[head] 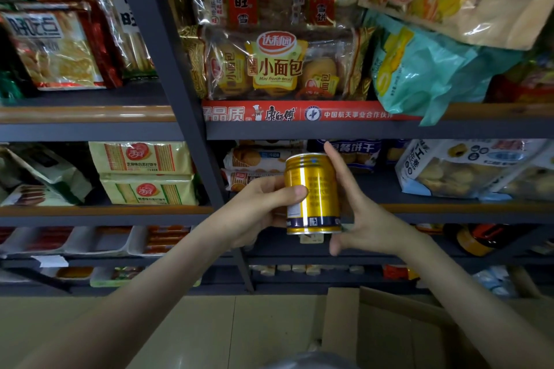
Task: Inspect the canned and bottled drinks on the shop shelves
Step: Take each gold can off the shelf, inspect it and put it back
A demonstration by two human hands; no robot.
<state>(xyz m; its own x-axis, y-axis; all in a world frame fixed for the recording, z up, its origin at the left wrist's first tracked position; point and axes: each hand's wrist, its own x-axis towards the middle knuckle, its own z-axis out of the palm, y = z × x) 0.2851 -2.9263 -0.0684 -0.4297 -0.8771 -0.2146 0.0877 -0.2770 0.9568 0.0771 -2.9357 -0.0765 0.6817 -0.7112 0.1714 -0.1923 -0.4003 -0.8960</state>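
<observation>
A gold drink can point(311, 193) with a dark blue band near its base is held upright in front of the shelves, at the middle of the view. My left hand point(257, 213) grips it from the left, with the thumb across the can's front. My right hand point(359, 219) is beside the can on the right, its forefinger straight up along the can's side and its thumb just under the base. The can's printed text side faces me.
Dark metal shelves point(329, 129) hold bags of biscuits and a pack of small breads point(278, 66). Lower shelves carry trays of snacks and dark jars point(479, 238). An open cardboard box point(389, 326) stands on the tiled floor at the lower right.
</observation>
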